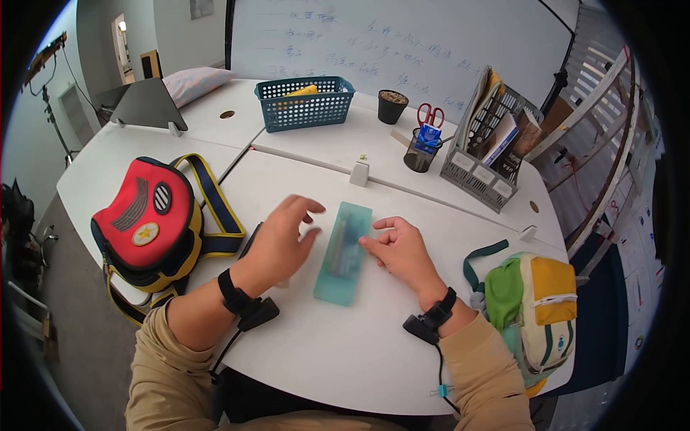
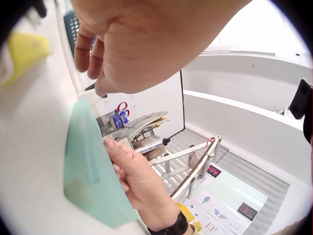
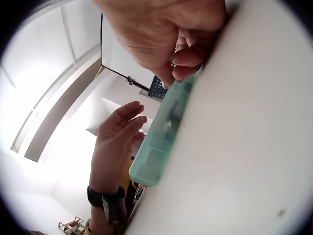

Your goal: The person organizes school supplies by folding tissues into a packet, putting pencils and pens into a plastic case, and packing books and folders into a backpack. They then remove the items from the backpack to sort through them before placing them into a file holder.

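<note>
Green plastic pencil case [image 1: 343, 251] lies flat on the white counter [image 1: 345, 345] between my hands. My right hand [image 1: 399, 248] has its curled fingertips against the case's right edge; whether they pinch it I cannot tell. My left hand [image 1: 282, 241] hovers just beside the left edge, fingers loosely spread, holding nothing. A red backpack [image 1: 147, 219] sits to my left, a green and yellow bag [image 1: 535, 309] to my right.

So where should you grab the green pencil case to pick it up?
Grip the green case across its two long edges near the middle, coming from above. It lies flat on the table, long and narrow, so fingers likely span its width easily. The right hand already touches its right edge; the left hand is beside its left edge.
</note>
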`<state>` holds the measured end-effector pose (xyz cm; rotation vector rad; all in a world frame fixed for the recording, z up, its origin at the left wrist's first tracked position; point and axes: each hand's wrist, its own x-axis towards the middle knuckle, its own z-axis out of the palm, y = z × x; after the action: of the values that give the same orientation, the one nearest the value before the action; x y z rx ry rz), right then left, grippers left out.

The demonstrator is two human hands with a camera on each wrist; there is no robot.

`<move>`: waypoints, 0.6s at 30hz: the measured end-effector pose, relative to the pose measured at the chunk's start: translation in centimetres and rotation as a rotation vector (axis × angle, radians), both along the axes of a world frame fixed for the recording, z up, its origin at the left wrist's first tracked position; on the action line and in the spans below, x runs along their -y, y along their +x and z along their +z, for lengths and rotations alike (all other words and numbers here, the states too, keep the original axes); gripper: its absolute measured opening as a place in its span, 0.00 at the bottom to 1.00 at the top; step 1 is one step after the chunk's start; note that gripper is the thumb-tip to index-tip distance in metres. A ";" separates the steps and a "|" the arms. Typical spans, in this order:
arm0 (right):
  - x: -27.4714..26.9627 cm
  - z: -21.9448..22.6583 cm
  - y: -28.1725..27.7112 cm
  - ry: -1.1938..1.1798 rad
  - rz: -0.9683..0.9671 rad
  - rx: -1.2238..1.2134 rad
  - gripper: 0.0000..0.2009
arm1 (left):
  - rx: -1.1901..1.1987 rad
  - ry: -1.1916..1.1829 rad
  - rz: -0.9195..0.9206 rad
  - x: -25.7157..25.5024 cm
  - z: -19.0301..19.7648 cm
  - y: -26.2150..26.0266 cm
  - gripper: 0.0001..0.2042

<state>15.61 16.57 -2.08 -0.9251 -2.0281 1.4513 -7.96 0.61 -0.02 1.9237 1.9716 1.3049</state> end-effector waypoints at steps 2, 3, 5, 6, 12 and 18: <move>0.0 0.1 0.0 0.000 -0.004 -0.012 0.25 | -0.097 0.065 0.151 0.4 1.0 -1.0 0.19; -0.1 0.1 0.0 0.000 -0.004 -0.021 0.25 | -0.147 0.070 0.218 0.8 1.3 -1.7 0.19; 0.0 0.1 0.1 -0.012 -0.012 -0.031 0.25 | -0.276 -0.053 0.351 1.2 0.7 -3.7 0.16; -0.1 0.1 0.2 -0.022 -0.016 -0.032 0.25 | -0.339 -0.122 0.397 1.6 0.4 -4.2 0.15; -0.6 -0.1 0.5 -0.029 -0.003 -0.029 0.25 | -0.474 -0.576 0.473 2.1 0.0 -5.2 0.13; -0.6 -0.4 0.6 0.003 0.003 -0.049 0.24 | -0.508 -0.680 0.430 3.5 1.6 -4.4 0.12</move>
<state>16.24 17.20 -2.48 -0.8765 -1.9969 1.4580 -12.36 -2.86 1.59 1.6195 2.6878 0.0753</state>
